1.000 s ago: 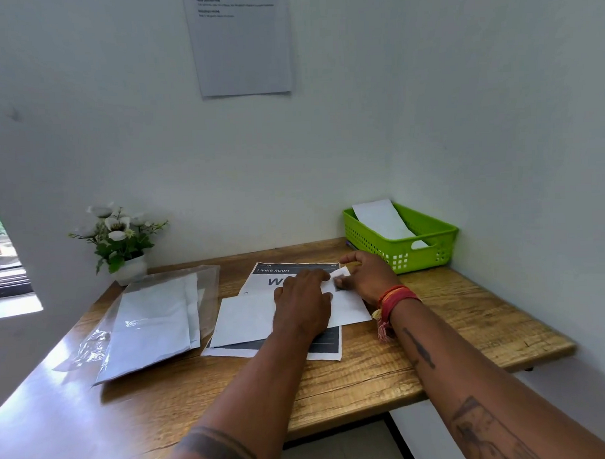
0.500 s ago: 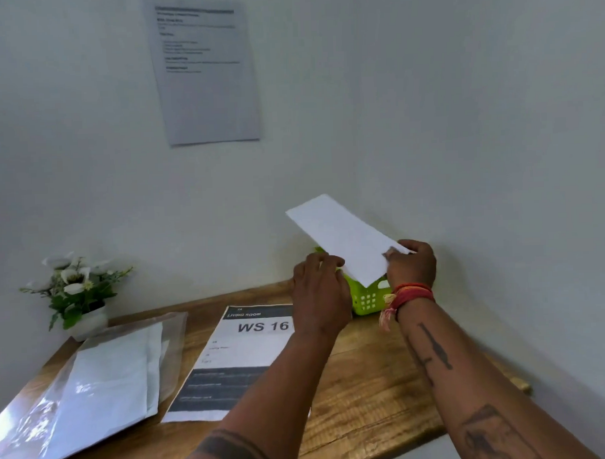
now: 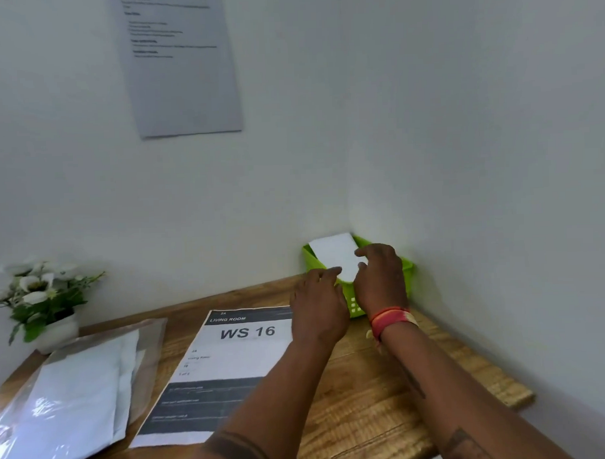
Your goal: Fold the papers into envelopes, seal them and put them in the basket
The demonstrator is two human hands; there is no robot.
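A white folded envelope [image 3: 333, 254] leans in the green basket [image 3: 408, 264] in the table's back right corner, its top sticking out above the rim. My right hand [image 3: 381, 278] hovers over the basket's near side with loosely bent fingers just off the envelope's lower edge, holding nothing. My left hand [image 3: 319, 304] is beside the basket's front left corner, fingers relaxed and empty. Both hands hide the basket's front wall and the envelope's lower part.
A printed sheet marked WS 16 [image 3: 237, 355] lies flat on the wooden table [image 3: 386, 398]. A clear plastic sleeve of white papers [image 3: 70, 392] lies at the left. A small white flower pot [image 3: 54, 332] stands at the back left. A notice [image 3: 182, 62] hangs on the wall.
Both hands lifted the envelope off the WS 16 sheet, carried it right to the basket and let go. It now rests inside the basket.
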